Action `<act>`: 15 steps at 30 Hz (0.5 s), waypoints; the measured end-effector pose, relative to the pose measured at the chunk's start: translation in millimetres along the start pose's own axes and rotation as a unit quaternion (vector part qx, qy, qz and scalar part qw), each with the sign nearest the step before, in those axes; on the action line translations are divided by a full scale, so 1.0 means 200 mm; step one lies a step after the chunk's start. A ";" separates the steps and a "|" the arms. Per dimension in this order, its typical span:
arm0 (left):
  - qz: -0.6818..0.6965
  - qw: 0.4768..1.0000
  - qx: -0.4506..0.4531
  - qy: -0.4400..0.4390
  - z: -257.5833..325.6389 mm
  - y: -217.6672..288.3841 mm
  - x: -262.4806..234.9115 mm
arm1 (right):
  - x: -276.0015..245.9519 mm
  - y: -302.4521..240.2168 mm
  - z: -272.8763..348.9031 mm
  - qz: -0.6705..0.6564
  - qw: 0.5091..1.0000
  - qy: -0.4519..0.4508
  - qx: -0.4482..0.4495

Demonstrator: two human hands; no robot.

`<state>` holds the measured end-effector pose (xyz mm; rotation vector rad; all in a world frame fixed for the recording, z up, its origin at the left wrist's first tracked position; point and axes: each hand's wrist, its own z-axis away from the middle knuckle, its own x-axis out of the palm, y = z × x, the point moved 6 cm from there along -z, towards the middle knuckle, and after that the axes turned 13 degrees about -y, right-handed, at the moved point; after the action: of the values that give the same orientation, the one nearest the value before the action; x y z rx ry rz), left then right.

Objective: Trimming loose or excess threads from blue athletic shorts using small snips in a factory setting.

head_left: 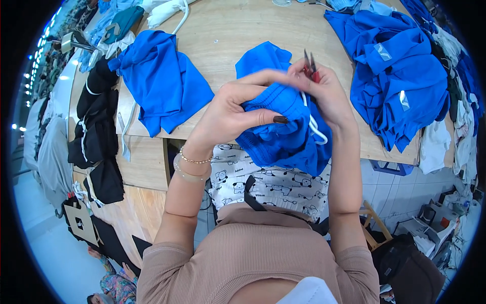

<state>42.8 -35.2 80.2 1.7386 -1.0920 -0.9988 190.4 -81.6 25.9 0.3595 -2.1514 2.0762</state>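
1. The surface (217,30) is smooth, pale wood grain, its far part broad and bare-topped between piles of cloth.
2. Along its right edge slumps a blue heap (400,71) of soft, creased fabric, with two shiny pale patches.
3. By the left edge, black bundles (96,137) sag in dark rolls, tied round with white cord.
4. Near the left part of the near edge lies a folded blue piece (157,81), flat-woven, with pointed corners.
5. The blue garment (298,152) I am handling is at the middle of the near edge, hanging past it over my lap; its waistband is ribbed and tightly gathered.
6. My left grip (228,111) is closed on that band, thumb pressed flat on the gathers, one finger blurred across toward my right.
7. My right grip (326,93) curls round the snips (316,76), red-handled, their slim dark blades pointing away; I cannot tell whether it pinches cloth too.
8. A smooth white drawstring (315,129) loops from the band below my right fingers.
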 end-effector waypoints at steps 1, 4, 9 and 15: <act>0.028 0.999 -0.026 -0.005 0.01 -0.01 0.01 | 0.03 -0.02 0.01 -0.002 1.000 -0.004 0.000; 0.053 0.998 -0.046 -0.003 0.02 -0.04 0.01 | 0.01 -0.11 0.08 0.134 0.985 0.109 -0.006; 0.030 0.999 -0.035 0.009 0.00 -0.01 0.02 | 0.07 -0.28 0.26 0.196 0.972 0.126 -0.004; 0.037 0.997 -0.060 0.027 0.02 -0.01 0.02 | 0.21 -0.37 0.35 0.373 0.922 0.100 0.010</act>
<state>41.6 -39.0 77.2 1.6089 -1.0335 -0.9466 173.8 -156.8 106.0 -0.7682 -2.3563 2.3209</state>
